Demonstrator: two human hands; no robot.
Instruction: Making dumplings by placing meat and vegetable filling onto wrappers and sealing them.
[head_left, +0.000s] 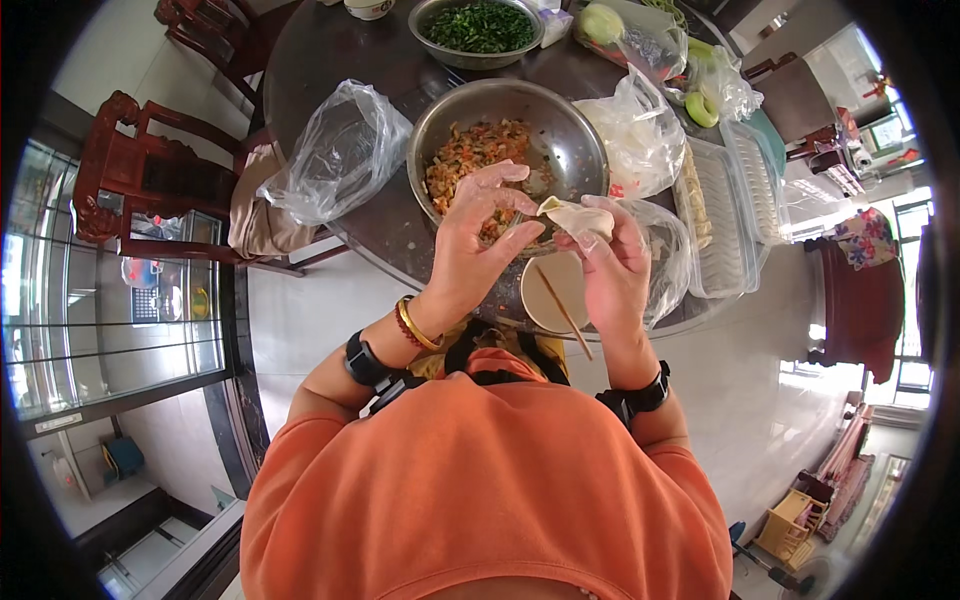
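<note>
Between the thumb and fingers of my right hand (622, 262) is a folded dough dumpling (577, 219), its narrow end pointing left. My left hand (484, 225) is beside that end with thumb and fingers apart; whether a fingertip touches the dough, I cannot tell. Both hands look dusted with flour. Beyond them is a large steel basin (574, 142), with chopped orange-and-green filling (476, 150) mostly on its left side. Below my hands a pale round dish (544, 296) sits at the table's near edge, and a thin wooden stick (559, 304) lies across it.
A crumpled clear plastic bag (341, 150) lies left of the basin, and another bag (637, 135) right. Clear trays (720, 217) at the right hold a row of dumplings (697, 199). A steel bowl (420, 41) of chopped greens stands behind. A wooden chair (161, 176) is leftward.
</note>
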